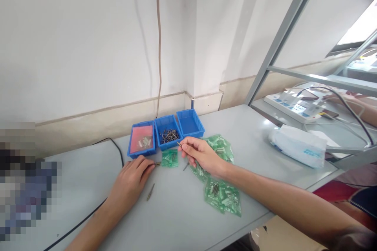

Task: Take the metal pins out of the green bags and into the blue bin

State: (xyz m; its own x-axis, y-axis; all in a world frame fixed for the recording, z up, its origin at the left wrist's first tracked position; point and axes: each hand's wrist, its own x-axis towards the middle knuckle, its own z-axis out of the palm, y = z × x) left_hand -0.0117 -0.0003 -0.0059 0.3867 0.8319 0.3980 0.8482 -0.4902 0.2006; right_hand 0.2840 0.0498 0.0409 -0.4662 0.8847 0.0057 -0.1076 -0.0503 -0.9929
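Note:
My left hand (pixel 132 176) rests on the grey table, its fingertips closed on a small metal pin (pixel 157 164). My right hand (pixel 200 155) is raised near the middle blue bin, pinching a small metal part (pixel 179 144) between thumb and fingers. The middle bin (pixel 157 133) holds many metal pins (pixel 170 136). The left bin (pixel 129 150) contains a pink sheet (pixel 138 134) and a clear bag of pale pieces (pixel 144 142). A small green bag (pixel 170 158) lies between my hands. One loose pin (pixel 150 192) sits nearer the front, another (pixel 186 166) below my right fingers.
The right blue bin (pixel 190 122) shows a bare bottom. Green bags of parts (pixel 223 196) lie beside and under my right forearm. Farther right are a white plastic packet (pixel 299 146), a power strip (pixel 291 108), a metal frame (pixel 282 27) and another person's arm (pixel 362 110). A black cable (pixel 79 223) crosses the left.

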